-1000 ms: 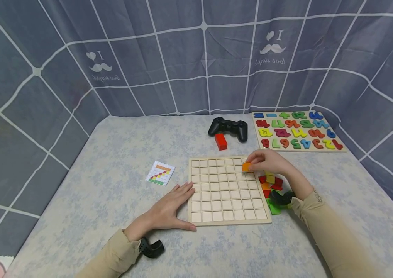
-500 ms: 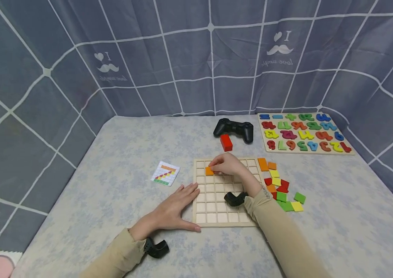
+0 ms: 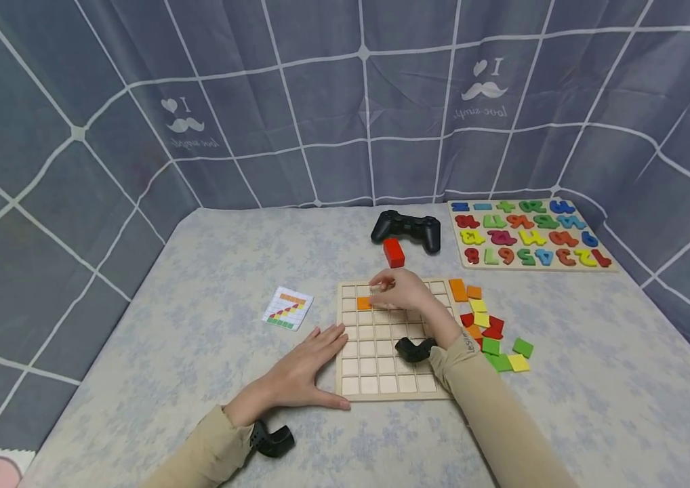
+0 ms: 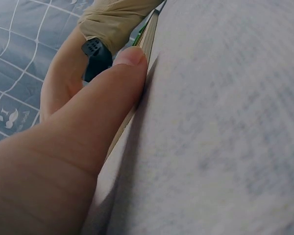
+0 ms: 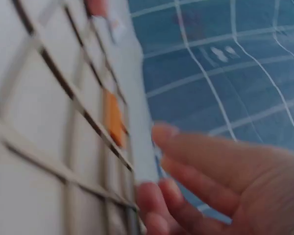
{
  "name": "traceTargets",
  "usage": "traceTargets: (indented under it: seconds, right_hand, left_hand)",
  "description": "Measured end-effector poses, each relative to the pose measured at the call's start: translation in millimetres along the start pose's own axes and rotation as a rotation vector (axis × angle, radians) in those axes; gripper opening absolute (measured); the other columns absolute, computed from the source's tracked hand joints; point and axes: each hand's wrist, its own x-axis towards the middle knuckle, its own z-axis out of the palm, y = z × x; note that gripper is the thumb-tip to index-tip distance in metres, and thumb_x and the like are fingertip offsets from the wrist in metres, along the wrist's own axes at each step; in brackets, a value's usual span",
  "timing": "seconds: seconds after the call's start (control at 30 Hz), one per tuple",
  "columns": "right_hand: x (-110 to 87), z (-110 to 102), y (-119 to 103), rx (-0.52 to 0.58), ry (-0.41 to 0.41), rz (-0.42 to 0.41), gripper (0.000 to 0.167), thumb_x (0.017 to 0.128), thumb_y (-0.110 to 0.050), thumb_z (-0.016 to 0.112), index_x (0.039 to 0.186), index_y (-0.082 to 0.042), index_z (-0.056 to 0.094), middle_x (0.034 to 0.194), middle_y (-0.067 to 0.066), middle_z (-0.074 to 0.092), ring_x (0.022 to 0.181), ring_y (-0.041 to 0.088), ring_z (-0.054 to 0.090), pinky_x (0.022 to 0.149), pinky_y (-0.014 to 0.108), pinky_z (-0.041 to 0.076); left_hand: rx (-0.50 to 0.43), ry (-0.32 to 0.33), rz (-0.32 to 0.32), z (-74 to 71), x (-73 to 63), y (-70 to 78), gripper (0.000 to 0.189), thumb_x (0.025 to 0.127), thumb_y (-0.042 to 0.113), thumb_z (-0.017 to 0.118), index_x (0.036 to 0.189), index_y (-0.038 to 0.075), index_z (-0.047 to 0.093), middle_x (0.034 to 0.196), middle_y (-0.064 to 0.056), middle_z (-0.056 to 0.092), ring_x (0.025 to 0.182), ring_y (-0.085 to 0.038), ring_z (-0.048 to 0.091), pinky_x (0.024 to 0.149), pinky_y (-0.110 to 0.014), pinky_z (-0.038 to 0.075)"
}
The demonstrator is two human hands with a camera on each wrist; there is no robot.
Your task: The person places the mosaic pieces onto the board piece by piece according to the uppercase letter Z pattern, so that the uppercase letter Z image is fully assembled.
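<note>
A wooden grid board (image 3: 369, 367) lies on the table, and one orange square tile (image 3: 364, 303) sits in a cell of its second row, toward the left. In the right wrist view the tile (image 5: 113, 120) rests within the raised lines, apart from the fingers. My right hand (image 3: 402, 290) hovers over the board's far part, its fingers loosely bent and holding nothing. With fingers spread, my left hand (image 3: 299, 366) rests at the board's left edge. Its thumb (image 4: 125, 73) touches the near corner. A pattern card (image 3: 288, 308) lies left of the board, showing orange, red, yellow and green squares.
Right of the board lie loose green tiles (image 3: 522, 348), yellow, red and orange ones too, and an orange rectangle (image 3: 458, 290). Behind it are a red block (image 3: 394, 253), a black game controller (image 3: 407, 229) and a number puzzle board (image 3: 528, 234). A grey-blue curtain (image 3: 320, 102) hangs behind.
My right hand has carried the orange tile leftward from the board's far right, set it in a cell and let go. The left hand has stayed at the left edge.
</note>
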Motion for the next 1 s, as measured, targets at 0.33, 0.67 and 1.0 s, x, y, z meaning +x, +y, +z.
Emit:
traceTargets:
  seconds: [0.33, 0.67, 1.0]
  right_hand:
    - [-23.3, -66, 34, 0.193, -0.130, -0.045, 0.043, 0.089, -0.024, 0.066, 0.123, 0.001, 0.060, 0.113, 0.013, 0.063, 0.097, 0.024, 0.059, 0.088, 0.040, 0.050]
    - [-43.3, -95, 65, 0.219, 0.003, 0.146, 0.052, 0.089, -0.035, 0.065, 0.128, -0.002, 0.056, 0.122, 0.016, 0.058, 0.105, 0.031, 0.056, 0.098, 0.048, 0.043]
    - [-54.1, -102, 79, 0.248, 0.074, 0.212, 0.048, 0.092, -0.023, 0.061, 0.131, 0.003, 0.051, 0.130, 0.024, 0.051, 0.103, 0.034, 0.053, 0.092, 0.043, 0.045]
  left_hand:
    - [-0.009, 0.028, 0.028, 0.4, -1.3, 0.4, 0.109, 0.072, 0.070, 0.064, 0.148, 0.002, 0.025, 0.156, -0.010, 0.015, 0.142, -0.021, 0.012, 0.117, -0.038, 0.008]
    - [0.005, 0.037, 0.035, 1.3, -0.8, -0.8, 0.109, 0.072, 0.070, 0.064, 0.148, 0.002, 0.025, 0.155, -0.011, 0.016, 0.142, -0.023, 0.013, 0.117, -0.038, 0.008]
    - [-0.004, 0.025, 0.017, 0.8, -0.7, 0.0, 0.110, 0.071, 0.071, 0.063, 0.149, 0.003, 0.024, 0.156, -0.008, 0.014, 0.143, -0.019, 0.010, 0.117, -0.035, 0.005]
